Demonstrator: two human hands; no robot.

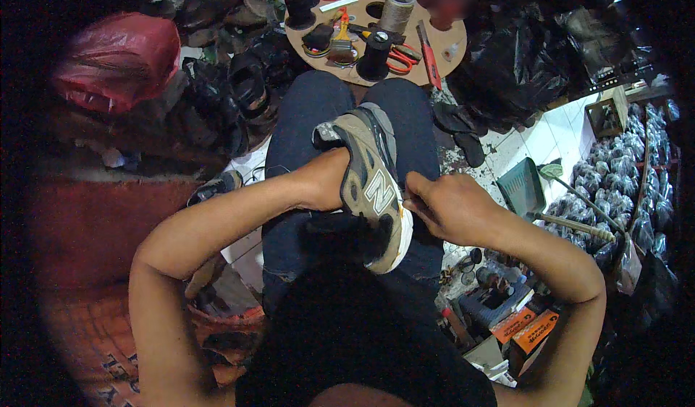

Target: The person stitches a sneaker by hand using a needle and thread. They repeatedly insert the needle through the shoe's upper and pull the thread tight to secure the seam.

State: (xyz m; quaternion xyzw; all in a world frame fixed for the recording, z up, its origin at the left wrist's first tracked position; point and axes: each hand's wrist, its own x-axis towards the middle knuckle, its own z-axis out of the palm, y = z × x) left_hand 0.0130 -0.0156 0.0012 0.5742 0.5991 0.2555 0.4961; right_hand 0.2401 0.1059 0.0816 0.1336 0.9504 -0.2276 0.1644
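Note:
A grey-brown sneaker (360,150) with black and white trim rests on its side across my thighs, its pale sole edge (402,240) turned to the right. My left hand (327,181) reaches inside the shoe through its opening. The upper hides those fingers. Beside the sole edge, my right hand (457,206) is closed, thumb and fingers pinched together. Whatever is between them is hidden or too small to make out. A thin orange line shows along the seam where the upper meets the sole.
Beyond my knees stands a round wooden board (311,49) with thread spools, a brush, orange-handled scissors (400,61) and a red-handled tool (428,56). A red plastic bag (119,60) is at left. To the right are a green dustpan (521,186), many wrapped items and orange boxes (536,331).

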